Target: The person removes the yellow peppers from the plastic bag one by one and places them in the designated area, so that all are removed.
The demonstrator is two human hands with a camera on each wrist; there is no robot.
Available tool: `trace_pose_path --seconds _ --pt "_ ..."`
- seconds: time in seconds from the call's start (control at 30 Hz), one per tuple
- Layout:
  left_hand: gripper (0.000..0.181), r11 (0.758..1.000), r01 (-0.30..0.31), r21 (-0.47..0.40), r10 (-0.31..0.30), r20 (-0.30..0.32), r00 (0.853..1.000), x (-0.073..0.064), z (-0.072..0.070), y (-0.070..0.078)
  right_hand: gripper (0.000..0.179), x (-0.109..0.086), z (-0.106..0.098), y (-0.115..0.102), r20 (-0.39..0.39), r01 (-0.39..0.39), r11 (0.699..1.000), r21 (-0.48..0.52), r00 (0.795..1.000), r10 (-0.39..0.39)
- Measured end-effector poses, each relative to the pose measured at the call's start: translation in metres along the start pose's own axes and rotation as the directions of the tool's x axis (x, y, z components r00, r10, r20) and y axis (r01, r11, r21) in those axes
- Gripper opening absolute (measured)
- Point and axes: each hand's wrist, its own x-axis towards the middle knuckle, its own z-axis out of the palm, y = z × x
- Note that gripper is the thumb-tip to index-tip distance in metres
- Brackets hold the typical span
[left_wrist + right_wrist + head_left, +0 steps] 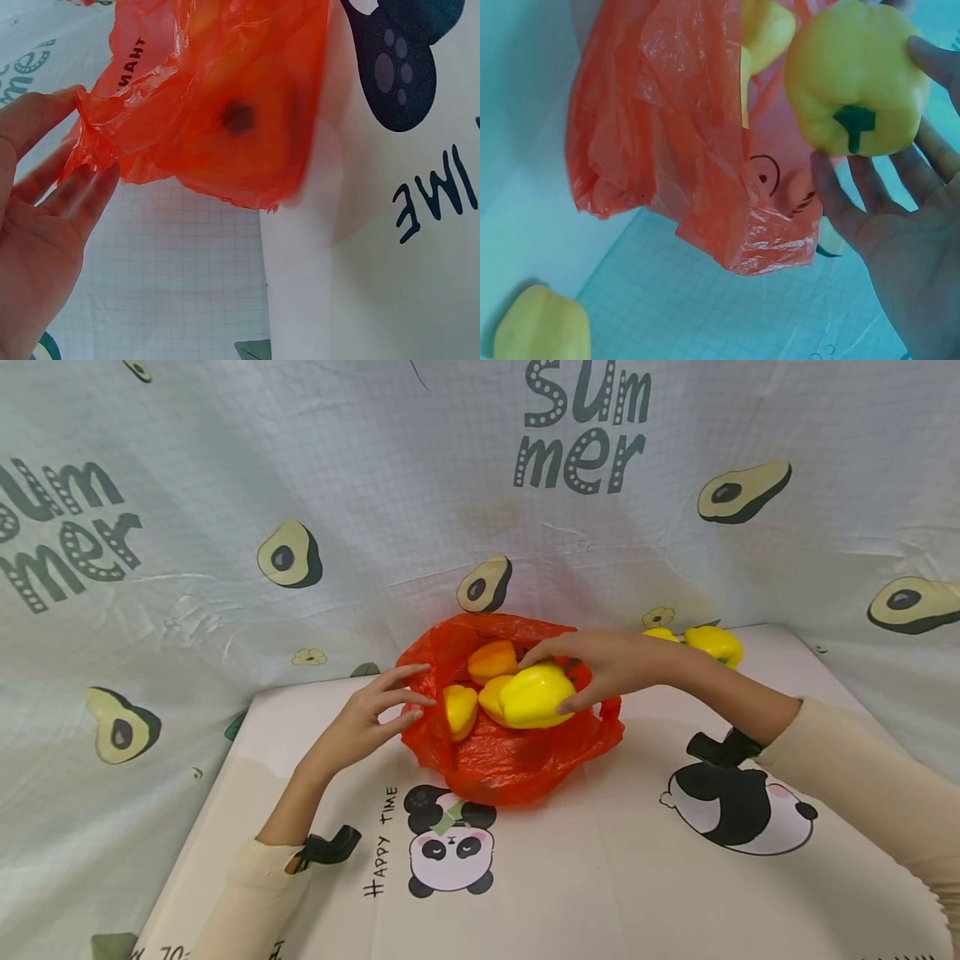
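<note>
One yellow pepper (537, 695) is pinched between the thumb and fingers of the right hand (621, 662), at the mouth of the red bag (510, 781). It lies sideways, its long side going left to right, with the green stem (855, 124) facing that wrist. The left hand (363, 714) is farther away, fingers spread, tips touching the bag's left edge.

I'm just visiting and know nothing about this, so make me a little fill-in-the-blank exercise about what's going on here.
1. The pepper in the right hand is coloured ____.
2. The hand at the edge of the bag, holding no pepper, is the person's ____ one.
3. The bag's colour is ____.
4. The animal printed on the table is a ____.

Missing words: yellow; left; red; panda.
</note>
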Motion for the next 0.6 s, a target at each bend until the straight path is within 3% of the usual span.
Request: trace_pose_path --seconds 0.6 --pt "0.022 1.0 -0.001 0.009 0.001 0.005 1.0 0.001 -0.002 0.003 0.058 -0.022 -0.011 0.001 -0.071 0.047 0.995 0.093 0.997 -0.04"
